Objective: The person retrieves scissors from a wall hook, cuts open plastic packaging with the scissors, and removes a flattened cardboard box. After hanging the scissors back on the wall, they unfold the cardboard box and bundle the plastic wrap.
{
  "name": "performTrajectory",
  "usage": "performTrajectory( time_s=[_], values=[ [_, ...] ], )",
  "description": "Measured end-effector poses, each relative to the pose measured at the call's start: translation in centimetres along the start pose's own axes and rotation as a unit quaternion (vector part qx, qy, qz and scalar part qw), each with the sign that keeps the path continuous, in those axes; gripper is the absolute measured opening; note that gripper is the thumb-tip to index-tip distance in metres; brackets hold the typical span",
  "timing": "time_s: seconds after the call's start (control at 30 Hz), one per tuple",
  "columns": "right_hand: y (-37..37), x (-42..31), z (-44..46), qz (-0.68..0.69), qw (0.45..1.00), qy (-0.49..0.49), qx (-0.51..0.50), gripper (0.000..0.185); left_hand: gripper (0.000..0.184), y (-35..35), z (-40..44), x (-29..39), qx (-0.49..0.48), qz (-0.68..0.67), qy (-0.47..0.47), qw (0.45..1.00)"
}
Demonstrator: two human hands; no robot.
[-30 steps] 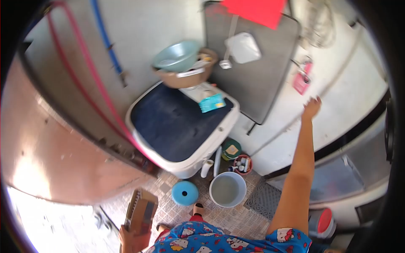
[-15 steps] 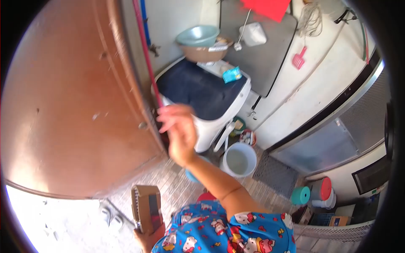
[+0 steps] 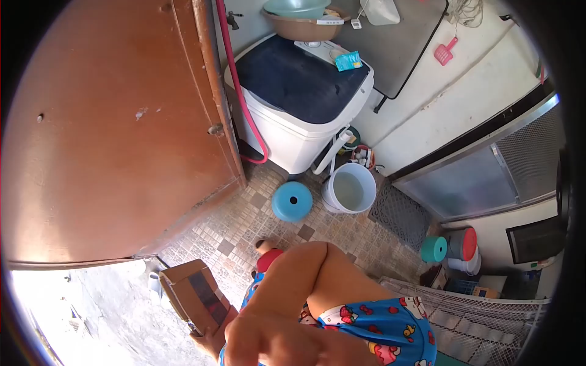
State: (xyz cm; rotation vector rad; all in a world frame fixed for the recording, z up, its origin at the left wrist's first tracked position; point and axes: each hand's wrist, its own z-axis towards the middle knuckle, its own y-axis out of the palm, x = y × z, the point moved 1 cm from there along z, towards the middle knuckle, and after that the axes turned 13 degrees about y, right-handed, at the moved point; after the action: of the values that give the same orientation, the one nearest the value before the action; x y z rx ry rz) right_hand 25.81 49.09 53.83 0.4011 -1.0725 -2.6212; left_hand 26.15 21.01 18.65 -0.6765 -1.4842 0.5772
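My left hand (image 3: 212, 343), at the lower left and low beside my body, grips a brown cardboard box (image 3: 178, 291) by its near end. A dark panel shows on the box's side, and its contents cannot be seen. My right arm is bent across my blue patterned clothing (image 3: 360, 314). Close to the camera at the bottom edge is my right hand (image 3: 274, 338), blurred, with its fingers mostly cut off by the frame. Whether it holds anything is unclear.
A brown door (image 3: 122, 134) stands at the left. Beyond it are a washing machine (image 3: 287, 137) with basins (image 3: 305, 27) on top and a pink hose (image 3: 241, 91). A blue stool (image 3: 292, 202) and a white bucket (image 3: 329, 198) of liquid stand on the tiled floor (image 3: 244, 210).
My right hand has come down from beside the door edge and hose to close in front of my body. The view has tilted downward, and the box has shifted left and tilted.
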Motion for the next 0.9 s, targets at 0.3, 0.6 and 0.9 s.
performTrajectory(
  time_s=[0.3,0.6,0.9],
  values=[
    [-1.7,5.1,3.3,-0.075,0.94,0.305,-0.131,0.008,0.037,-7.1,-3.3,-3.9,0.12,0.148,-0.13,0.973],
    [-6.1,26.4,-7.3,-0.186,0.648,0.647,-0.357,0.021,0.04,-13.5,-4.9,-3.6,0.308,0.25,-0.311,0.864],
    [-10.0,33.8,-28.4,-0.199,0.224,0.735,-0.608,0.021,0.042,-22.0,-6.6,-8.4,0.457,0.223,-0.37,0.778]
  ],
)
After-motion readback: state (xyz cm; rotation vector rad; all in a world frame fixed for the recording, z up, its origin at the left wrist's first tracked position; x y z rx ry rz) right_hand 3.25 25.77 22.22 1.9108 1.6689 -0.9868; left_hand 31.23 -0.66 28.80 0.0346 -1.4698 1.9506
